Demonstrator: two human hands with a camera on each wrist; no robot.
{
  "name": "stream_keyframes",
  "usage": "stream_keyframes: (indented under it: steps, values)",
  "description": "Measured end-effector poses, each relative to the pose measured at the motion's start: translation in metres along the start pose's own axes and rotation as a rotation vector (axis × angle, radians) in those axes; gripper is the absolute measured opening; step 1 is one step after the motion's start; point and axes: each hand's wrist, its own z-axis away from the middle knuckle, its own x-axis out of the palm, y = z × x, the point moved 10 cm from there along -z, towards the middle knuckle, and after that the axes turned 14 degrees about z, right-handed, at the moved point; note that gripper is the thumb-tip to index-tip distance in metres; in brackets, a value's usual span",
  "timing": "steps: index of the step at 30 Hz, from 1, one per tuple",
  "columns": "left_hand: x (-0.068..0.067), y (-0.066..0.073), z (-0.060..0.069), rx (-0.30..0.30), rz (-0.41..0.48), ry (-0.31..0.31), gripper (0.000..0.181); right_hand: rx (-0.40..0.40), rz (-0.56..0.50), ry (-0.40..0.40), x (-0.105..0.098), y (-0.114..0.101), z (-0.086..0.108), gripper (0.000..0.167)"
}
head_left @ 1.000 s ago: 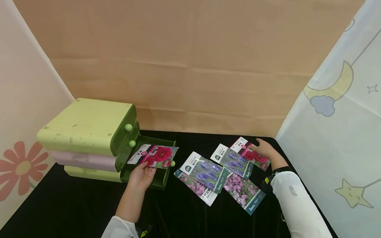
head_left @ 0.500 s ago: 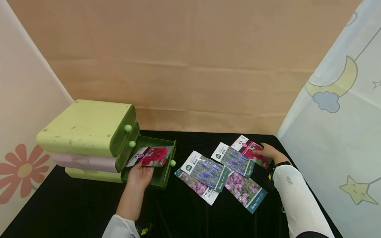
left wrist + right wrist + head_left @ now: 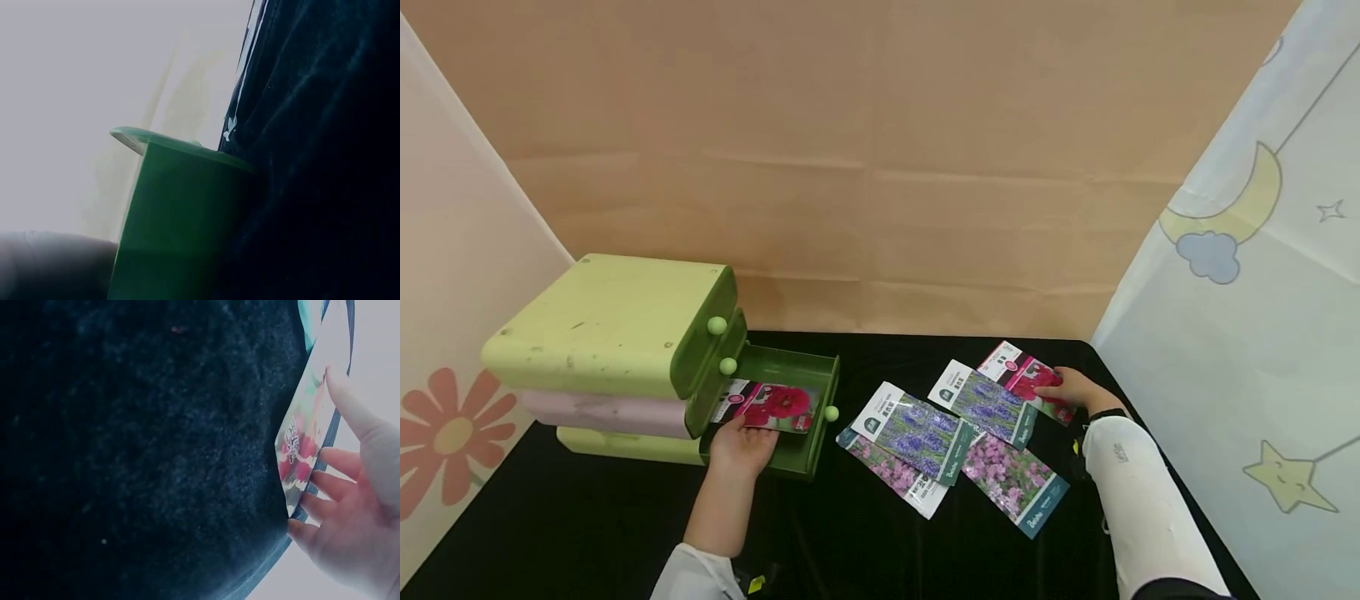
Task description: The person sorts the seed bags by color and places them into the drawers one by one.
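My left hand (image 3: 743, 450) holds a flower seed packet (image 3: 778, 407) with red blooms by its near edge. That packet lies low inside the pulled-out green drawer (image 3: 816, 454). In the left wrist view, the green drawer's outer wall (image 3: 175, 212) stands beside a blurred part of the hand (image 3: 50, 265). At the right, my right hand (image 3: 1078, 390) touches another red-flower packet (image 3: 1018, 371) on the black cloth. The right wrist view shows the thumb on that packet's face (image 3: 300, 447) and the fingertips along its edge.
Two lavender packets (image 3: 917, 435) (image 3: 981, 400) overlap two pink-flower packets (image 3: 883, 462) (image 3: 1011, 479) mid-table. The yellow, pink and green drawer cabinet (image 3: 617, 325) stands at left, its middle drawer (image 3: 718, 375) slightly out. A brown backdrop (image 3: 865, 167) rises behind.
My left hand has lowered the red-flower seed packet from above the drawer down into it. My right hand has settled from above onto the far packet's right side.
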Motion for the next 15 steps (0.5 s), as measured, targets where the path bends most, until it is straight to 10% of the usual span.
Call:
stream_keyframes:
  steps: [15]
  values:
    - [0.0060,-0.0037,0.0094,0.003,-0.247,-0.005,0.062,0.070,0.056,-0.007,0.0043,0.0088,-0.0085,0.089]
